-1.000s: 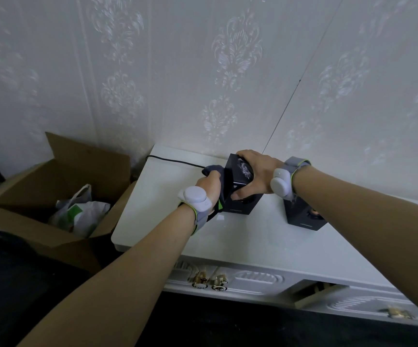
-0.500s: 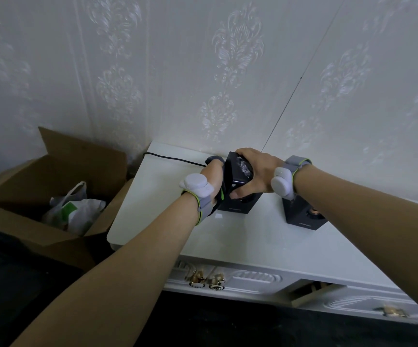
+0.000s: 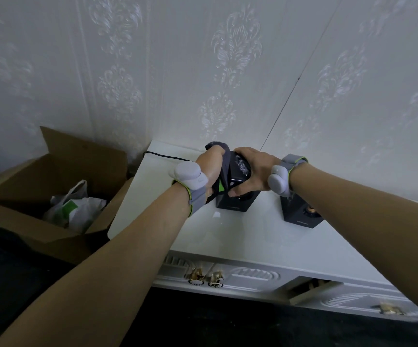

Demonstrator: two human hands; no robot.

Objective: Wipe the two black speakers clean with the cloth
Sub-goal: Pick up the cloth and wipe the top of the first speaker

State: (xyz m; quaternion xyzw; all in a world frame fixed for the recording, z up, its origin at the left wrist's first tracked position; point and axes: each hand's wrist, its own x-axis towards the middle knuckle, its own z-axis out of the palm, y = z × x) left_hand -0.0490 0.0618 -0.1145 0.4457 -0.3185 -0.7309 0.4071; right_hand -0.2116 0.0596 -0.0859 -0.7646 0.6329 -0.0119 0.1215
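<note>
Two black speakers stand on a white cabinet top. The left speaker sits near the back left of the top. My right hand grips it over its top and front. My left hand presses a dark grey cloth against the speaker's left side, high up near its top edge. The right speaker stands apart to the right, partly hidden behind my right wrist. Both wrists wear grey bands.
A black cable runs from the left speaker to the wall. An open cardboard box with a white and green plastic bag sits left of the cabinet. The cabinet front has brass knobs and a slightly open drawer.
My left hand with the cloth has slid upward along the left speaker's left side, from low on the side to near its top. My right hand keeps its grip.
</note>
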